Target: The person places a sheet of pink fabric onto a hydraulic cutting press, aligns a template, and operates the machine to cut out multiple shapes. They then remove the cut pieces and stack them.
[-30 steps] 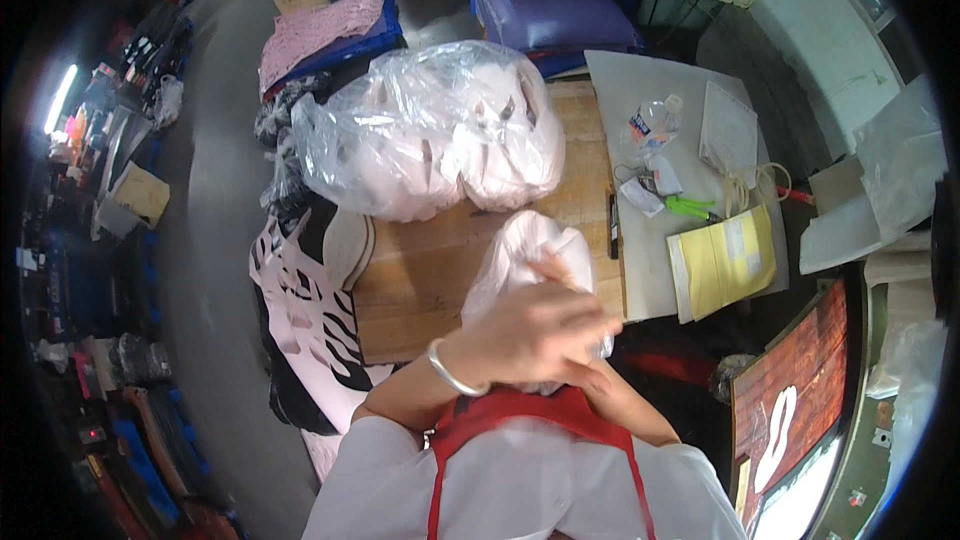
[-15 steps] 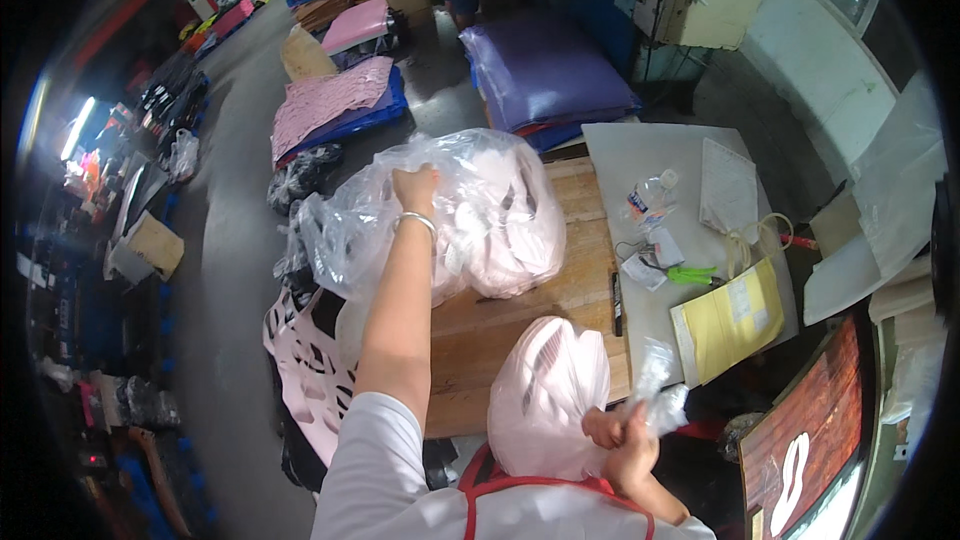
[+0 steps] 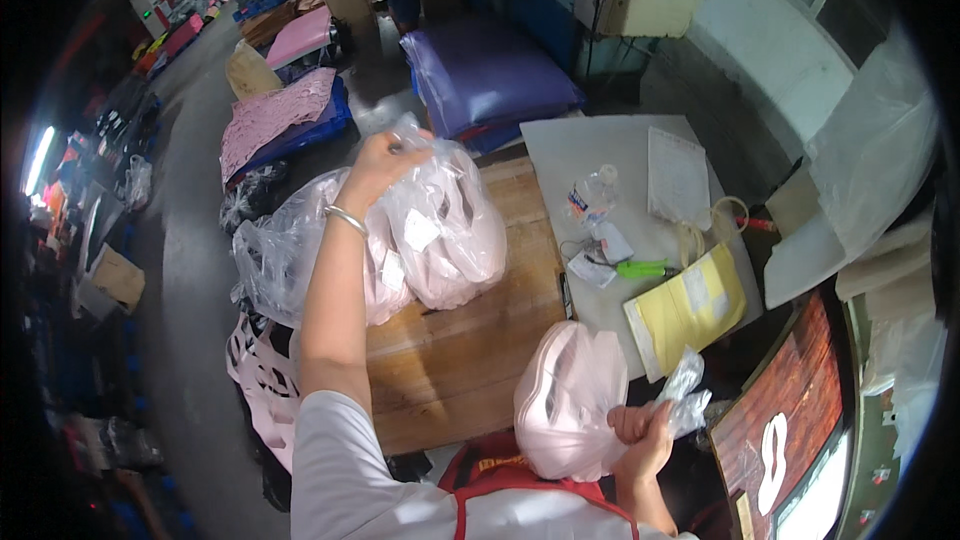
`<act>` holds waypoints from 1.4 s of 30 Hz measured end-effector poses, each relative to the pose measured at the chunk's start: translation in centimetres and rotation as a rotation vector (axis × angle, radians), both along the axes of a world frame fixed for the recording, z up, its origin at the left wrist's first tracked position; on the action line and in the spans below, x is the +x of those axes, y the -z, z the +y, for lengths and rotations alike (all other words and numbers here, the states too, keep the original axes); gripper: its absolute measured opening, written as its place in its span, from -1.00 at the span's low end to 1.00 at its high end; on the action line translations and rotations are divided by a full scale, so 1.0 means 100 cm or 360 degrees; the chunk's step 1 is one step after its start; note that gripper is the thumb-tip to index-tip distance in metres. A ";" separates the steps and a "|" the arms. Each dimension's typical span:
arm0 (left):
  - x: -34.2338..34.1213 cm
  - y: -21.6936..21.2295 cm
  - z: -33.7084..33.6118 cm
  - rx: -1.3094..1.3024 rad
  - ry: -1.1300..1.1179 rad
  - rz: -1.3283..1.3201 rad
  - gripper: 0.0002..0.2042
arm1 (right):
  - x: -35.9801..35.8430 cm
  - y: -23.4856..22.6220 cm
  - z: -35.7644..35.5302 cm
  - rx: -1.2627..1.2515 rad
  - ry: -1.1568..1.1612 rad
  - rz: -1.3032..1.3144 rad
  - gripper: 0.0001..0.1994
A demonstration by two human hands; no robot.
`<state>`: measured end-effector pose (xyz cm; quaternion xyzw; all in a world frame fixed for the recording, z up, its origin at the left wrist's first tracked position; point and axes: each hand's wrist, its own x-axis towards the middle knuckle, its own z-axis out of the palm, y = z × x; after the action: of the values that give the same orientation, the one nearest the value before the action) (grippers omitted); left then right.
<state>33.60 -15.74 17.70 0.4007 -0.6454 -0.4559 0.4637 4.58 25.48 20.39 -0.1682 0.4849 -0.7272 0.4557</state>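
Observation:
On the wooden tabletop stand clear plastic bags filled with pale pink cut pieces, small white paper slips showing through the film. My left hand, a silvery bangle on its wrist, is closed on gathered film at the top of these bags. More loose, crumpled clear film spreads left of it. Near the front edge of the table, my right hand is closed round the twisted neck of another plastic bag packed with similar pink pieces. The neck's loose end sticks out beyond my fist.
Right of the boards, a grey sheet carries a plastic bottle, a green-handled tool and a yellow folder. Purple sheets are stacked beyond the table. Pink perforated material hangs at the left edge.
The view has swung right. My left hand has drawn the film at the bags' top upward, and the paper slips show more plainly. My right hand still grips the bag's neck.

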 end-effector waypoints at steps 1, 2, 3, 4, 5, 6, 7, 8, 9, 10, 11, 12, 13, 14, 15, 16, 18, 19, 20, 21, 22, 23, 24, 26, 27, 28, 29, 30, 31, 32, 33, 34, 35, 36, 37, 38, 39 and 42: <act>-0.016 -0.009 0.015 -0.0603 -0.0147 -0.0380 -0.78 | 0.000 0.002 -0.002 0.0006 -0.0014 0.0008 -0.46; -0.031 -0.017 0.029 -0.1217 -0.0277 -0.0751 -0.76 | -0.001 0.004 -0.004 -0.0035 -0.0022 -0.0015 -0.46; -0.045 -0.024 0.040 -0.1195 -0.0476 -0.0640 -0.69 | 0.000 0.006 -0.006 -0.0083 -0.0088 -0.0013 -0.46; -0.052 -0.030 0.051 -0.1001 -0.0627 -0.0512 -0.67 | 0.001 0.007 -0.007 -0.0029 -0.0027 -0.0106 -0.45; -0.059 -0.035 0.059 -0.0764 -0.0804 -0.0448 -0.65 | 0.000 0.008 -0.008 0.0034 -0.0007 -0.0123 -0.45; -0.062 -0.037 0.068 -0.0445 -0.0998 -0.0405 -0.63 | 0.000 0.010 -0.008 0.0022 -0.0041 -0.0132 -0.45; -0.066 -0.040 0.072 -0.0446 -0.1030 -0.0057 -0.59 | -0.002 0.011 -0.008 0.0068 -0.0007 -0.0162 -0.45; -0.067 -0.041 0.078 -0.0596 -0.1077 0.0101 -0.58 | -0.004 0.012 -0.008 0.0096 0.0026 -0.0199 -0.45; -0.067 -0.041 0.088 -0.0605 -0.1134 0.0212 -0.57 | -0.007 0.012 -0.005 0.0133 0.0062 -0.0236 -0.44; -0.066 -0.041 0.097 -0.0557 -0.1193 0.0325 -0.55 | -0.011 0.013 -0.003 0.0134 0.0070 -0.0231 -0.44; -0.069 -0.039 0.110 -0.0686 -0.1160 0.0411 -0.56 | -0.016 0.012 -0.001 0.0137 0.0082 -0.0224 -0.44; -0.071 -0.038 0.125 -0.0760 -0.1129 0.0492 -0.56 | -0.021 0.012 0.001 0.0118 0.0096 -0.0218 -0.43; -0.072 -0.039 0.138 -0.0912 -0.1058 0.0550 -0.53 | -0.025 0.011 0.003 0.0160 0.0112 -0.0181 -0.43; -0.072 -0.041 0.151 -0.0902 -0.1078 0.0644 -0.53 | -0.029 0.011 0.004 0.0161 0.0103 -0.0160 -0.44; -0.070 -0.045 0.161 -0.0980 -0.1060 0.0719 -0.53 | -0.031 0.010 0.005 0.0203 0.0142 -0.0126 -0.45; -0.067 -0.050 0.169 -0.1060 -0.1044 0.0794 -0.53 | -0.033 0.010 0.004 0.0210 0.0151 -0.0093 -0.46; -0.059 -0.060 0.185 -0.0997 -0.1030 0.0890 -0.53 | -0.034 0.010 0.000 0.0229 0.0180 -0.0063 -0.47; -0.054 -0.065 0.190 -0.0965 -0.1031 0.0930 -0.54 | -0.033 0.010 -0.002 0.0229 0.0199 -0.0061 -0.47; -0.047 -0.068 0.195 -0.0918 -0.0971 0.0943 -0.54 | -0.032 0.010 -0.005 0.0234 0.0191 -0.0044 -0.47; -0.040 -0.069 0.199 -0.0869 -0.0918 0.0953 -0.54 | -0.031 0.010 -0.007 0.0244 0.0204 -0.0037 -0.48; -0.033 -0.069 0.205 -0.0800 -0.0892 0.0982 -0.54 | -0.029 0.010 -0.009 0.0199 0.0183 -0.0028 -0.48; -0.026 -0.069 0.207 -0.0669 -0.0786 0.1101 -0.53 | -0.028 0.008 -0.011 0.0176 0.0151 -0.0011 -0.48; -0.020 -0.067 0.213 -0.0542 -0.0670 0.1194 -0.53 | -0.025 0.007 -0.013 0.0211 0.0171 -0.0004 -0.49; -0.007 -0.065 0.225 -0.0284 -0.0412 0.1362 -0.51 | -0.021 0.004 -0.015 0.0122 0.0103 0.0004 -0.49; -0.002 -0.065 0.235 -0.0203 -0.0369 0.1327 -0.49 | -0.018 0.002 -0.017 0.0125 0.0123 0.0023 -0.49; 0.004 -0.067 0.244 -0.0230 -0.0075 0.1294 -0.48 | -0.015 0.000 -0.019 0.0138 0.0078 0.0056 -0.49; 0.009 -0.071 0.252 -0.0248 0.0221 0.1257 -0.48 | -0.011 -0.001 -0.021 0.0110 0.0026 0.0075 -0.49; 0.012 -0.074 0.259 -0.0310 0.0615 0.1132 -0.47 | -0.006 -0.003 -0.024 0.0045 0.0006 0.0074 -0.50; 0.019 -0.083 0.265 -0.0537 0.0731 0.0868 -0.48 | -0.001 -0.003 -0.027 0.0010 -0.0055 0.0079 -0.49; 0.021 -0.088 0.273 -0.0543 0.0741 0.0785 -0.49 | 0.006 -0.004 -0.029 0.0058 -0.0103 0.0147 -0.49; 0.021 -0.091 0.284 -0.0553 0.0747 0.0699 -0.49 | 0.013 -0.005 -0.030 0.0054 -0.0120 0.0187 -0.49; 0.019 -0.093 0.293 -0.0570 0.0748 0.0611 -0.50 | 0.020 -0.006 -0.031 0.0000 -0.0206 0.0184 -0.49; 0.018 -0.094 0.303 -0.0599 0.0623 0.0460 -0.51 | 0.027 -0.009 -0.030 -0.0024 -0.0299 0.0169 -0.49; 0.015 -0.093 0.312 -0.0541 0.0569 0.0440 -0.51 | 0.037 -0.010 -0.028 -0.0083 -0.0272 0.0114 -0.49; 0.013 -0.090 0.320 -0.0494 0.0537 0.0410 -0.51 | 0.043 -0.013 -0.026 -0.0144 -0.0327 0.0220 -0.48; 0.011 -0.088 0.326 -0.0431 0.0503 0.0390 -0.51 | 0.050 -0.014 -0.024 -0.0254 -0.0345 0.0212 -0.48; 0.010 -0.084 0.332 -0.0465 0.0455 0.0401 -0.51 | 0.058 -0.014 -0.024 -0.0319 -0.0338 0.0257 -0.47; 0.012 -0.076 0.342 -0.0446 0.0244 0.0563 -0.51 | 0.079 -0.005 -0.033 -0.0063 -0.0491 0.0256 -0.60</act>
<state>34.78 18.49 25.35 0.1961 -0.6395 -0.4589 0.5848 12.45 22.15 20.90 -0.3070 0.4738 -0.6423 0.5183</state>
